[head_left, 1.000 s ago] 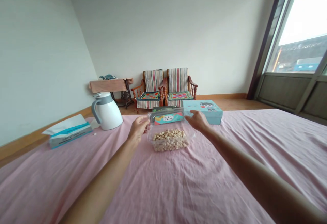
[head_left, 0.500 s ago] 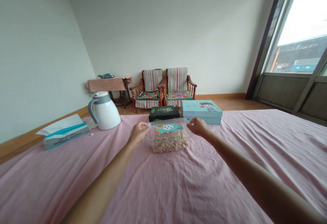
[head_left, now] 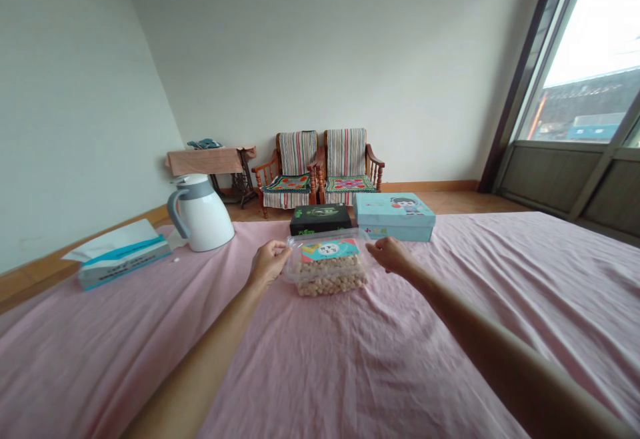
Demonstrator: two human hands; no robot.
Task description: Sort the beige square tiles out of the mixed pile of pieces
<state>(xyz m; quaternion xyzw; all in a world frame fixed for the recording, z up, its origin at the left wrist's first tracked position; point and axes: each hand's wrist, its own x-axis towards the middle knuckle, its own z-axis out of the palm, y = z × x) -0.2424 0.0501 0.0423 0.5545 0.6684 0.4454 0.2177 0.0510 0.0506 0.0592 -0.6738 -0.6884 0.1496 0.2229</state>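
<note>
A clear plastic bag of pale round nuts (head_left: 329, 274) with a colourful label rests on the pink cloth (head_left: 350, 359). My left hand (head_left: 269, 263) pinches the bag's upper left corner, fingers closed. At the upper right corner my right hand (head_left: 391, 254) does the same. Both arms reach forward over the cloth. Just behind the bag lie a black box (head_left: 321, 218) and a light blue box (head_left: 393, 215).
A white jug with a grey handle (head_left: 200, 213) stands at the left, with a tissue box (head_left: 120, 260) further left. Beyond the cloth are two wooden chairs (head_left: 320, 169) with striped cushions, a small covered table (head_left: 210, 162) and a large window (head_left: 585, 92) on the right.
Both hands have lowered the bag from upright above the cloth to lying flatter on it, uncovering the black box behind. The view has shifted slightly.
</note>
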